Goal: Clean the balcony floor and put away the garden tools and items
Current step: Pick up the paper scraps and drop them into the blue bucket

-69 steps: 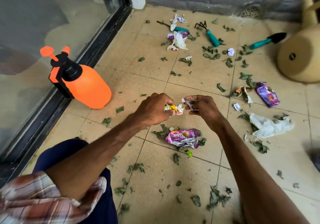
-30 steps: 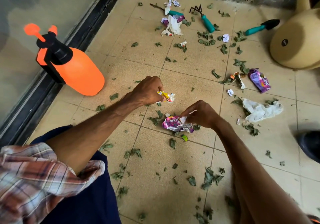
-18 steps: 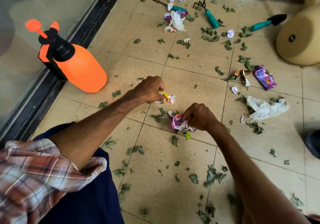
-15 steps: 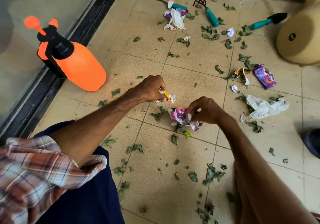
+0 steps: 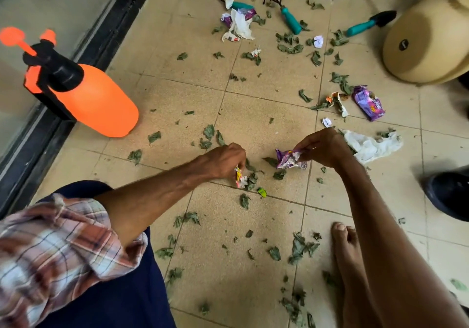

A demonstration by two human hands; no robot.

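My right hand (image 5: 321, 149) pinches a crumpled pink and purple wrapper (image 5: 289, 159) and holds it just above the tiled floor. My left hand (image 5: 224, 160) grips small yellow and white wrapper scraps (image 5: 239, 176) low over a clump of dry leaves (image 5: 251, 179). A small green scrap (image 5: 262, 192) lies on the tile below both hands. Dry leaves and torn wrappers are scattered all over the floor.
An orange pressure sprayer (image 5: 76, 91) lies by the glass door at left. A teal hand rake (image 5: 289, 18), a teal trowel (image 5: 368, 24) and a third teal tool (image 5: 241, 5) lie at the far end beside a beige watering can (image 5: 426, 46). White crumpled paper (image 5: 370, 146), purple wrapper (image 5: 368, 103), my bare foot (image 5: 346, 249).
My right hand closed on the pink and purple wrapper on the floor and lifted it up and right. My left hand dropped down to the leaves, keeping its scraps.
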